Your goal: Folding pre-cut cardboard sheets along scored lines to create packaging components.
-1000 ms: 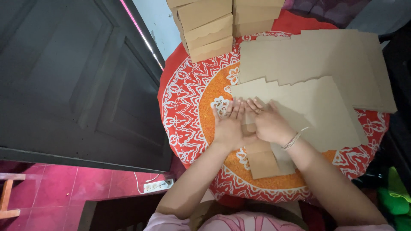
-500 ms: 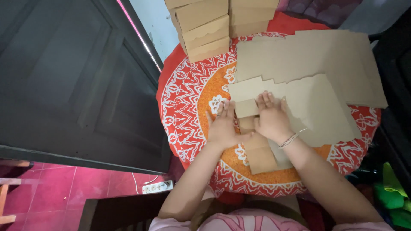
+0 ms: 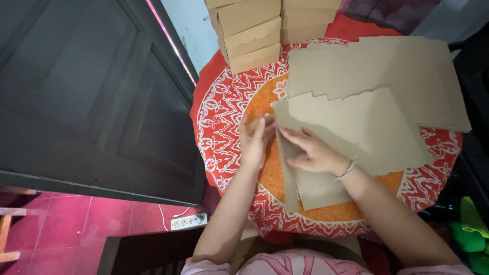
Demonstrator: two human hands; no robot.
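Head cam, looking down: I see two bare hands folding a flat brown cardboard blank (image 3: 305, 178) on a round table w/ a red-orange-white batik-pattern cloth (image 3: 224, 117).

Hard to read: the blank's folded flap near the left fingertips is partly covered by both hands, so I can't tell its exact crease. The stack of made-up brown boxes (image 3: 252, 33), at the far edge of the cloth, is cut off by the top of frame. Green thing (image 3: 471, 229) off the cloth's right side is too cropped to ID.

Materials: the blank is matte kraft board, w/ a stepped edge; more flat sheets (image 3: 377, 71) lie overlapped on the far-right part of the cloth. Dark panelled door (image 3: 86, 97) left of the cloth; pink floor tiles and a white power strip (image 3: 188, 221) below it.

Hands: left hand (image 3: 253, 142) is edge-on, fingers straight and together, pressed vs. the raised flap at the blank's left side. Right hand (image 3: 313, 153), w/ a thin bracelet (image 3: 347, 170), lies flat, fingers spread, pinning the blank near mid-cloth. Hands sit close, not touching; neither is closed round the board.
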